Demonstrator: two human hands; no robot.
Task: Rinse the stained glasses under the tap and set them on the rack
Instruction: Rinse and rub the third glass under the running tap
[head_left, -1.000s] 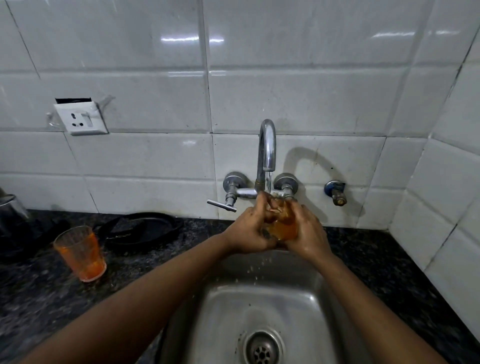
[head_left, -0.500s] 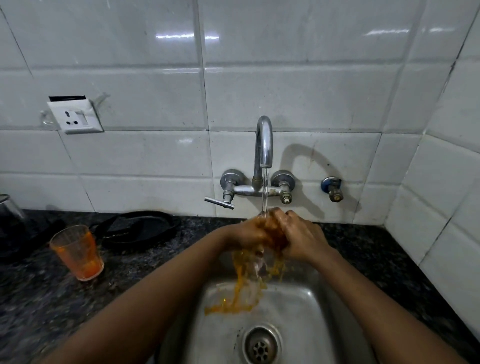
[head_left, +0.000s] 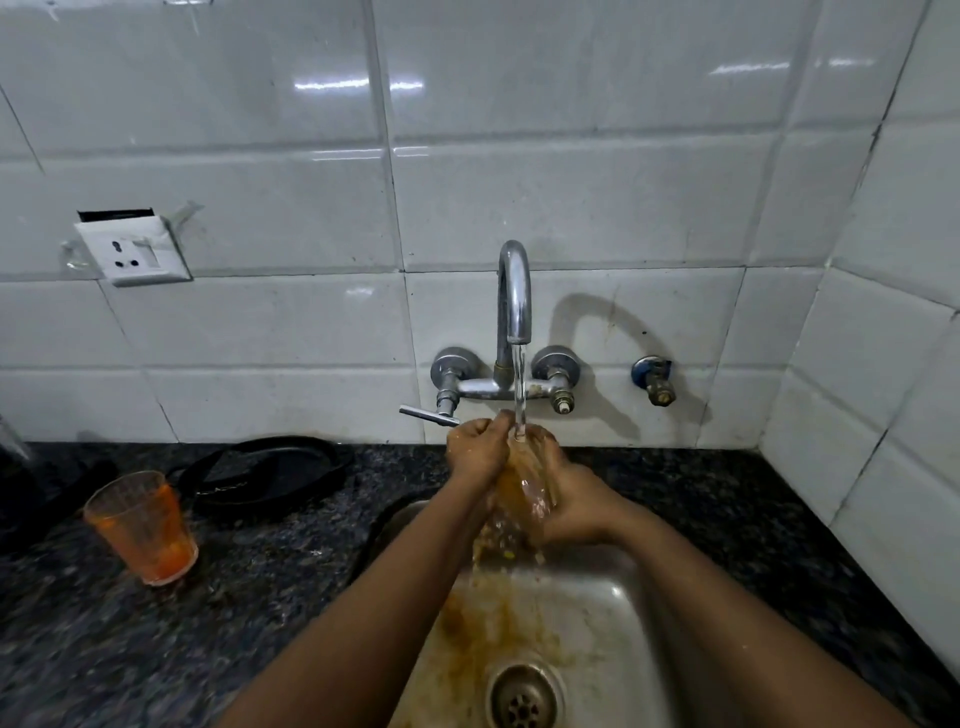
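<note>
A clear glass smeared with orange residue is held between both hands under the running tap. My left hand grips its upper left side with fingers at the rim. My right hand wraps its right side. The water stream lands at the rim, and orange water runs down into the steel sink. A second stained glass, with orange liquid at its bottom, stands upright on the dark counter to the left. No rack is in view.
A black pan lies on the counter behind the second glass. The tap's lever handle sticks out left of my hands. A wall socket sits at upper left. A spare valve is right of the tap. The drain is orange-stained.
The glass has come upright under the stream after its orange contents spilled into the sink. My hands have shifted their grip on it. The orange stain in the basin has spread toward the drain.
</note>
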